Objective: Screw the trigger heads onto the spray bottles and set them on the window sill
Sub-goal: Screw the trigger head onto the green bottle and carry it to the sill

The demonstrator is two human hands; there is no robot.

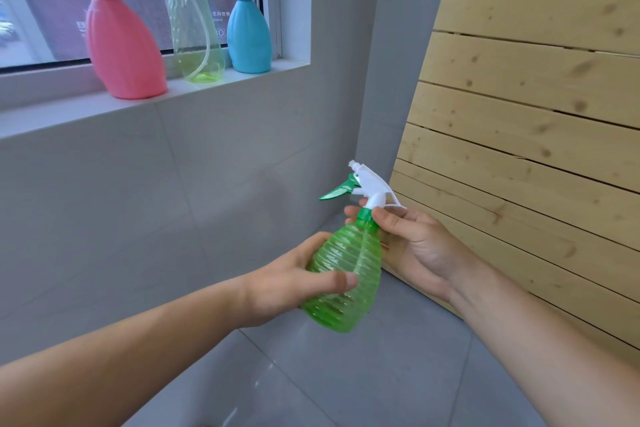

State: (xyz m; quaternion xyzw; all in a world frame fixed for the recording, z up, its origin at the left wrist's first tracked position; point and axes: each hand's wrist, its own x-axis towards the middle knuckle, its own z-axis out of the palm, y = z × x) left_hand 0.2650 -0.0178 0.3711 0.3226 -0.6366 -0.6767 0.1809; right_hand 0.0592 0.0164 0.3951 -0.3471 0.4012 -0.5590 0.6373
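Note:
I hold a ribbed translucent green spray bottle (346,274) tilted in front of me, below the window. My left hand (294,284) wraps its body from the left. My right hand (408,243) pinches the green collar at the neck, under the white trigger head (370,184) with its green lever. On the window sill (207,94) stand three bottles with heads on: a pink one with a black head (121,48), a clear yellow-green one (195,28) and a blue one with a teal head (249,35).
Grey tiled wall runs below the sill, and a grey tiled ledge (381,374) lies under my hands. A slatted pale wood panel (536,114) leans close on the right. The sill has bare room right of the blue bottle.

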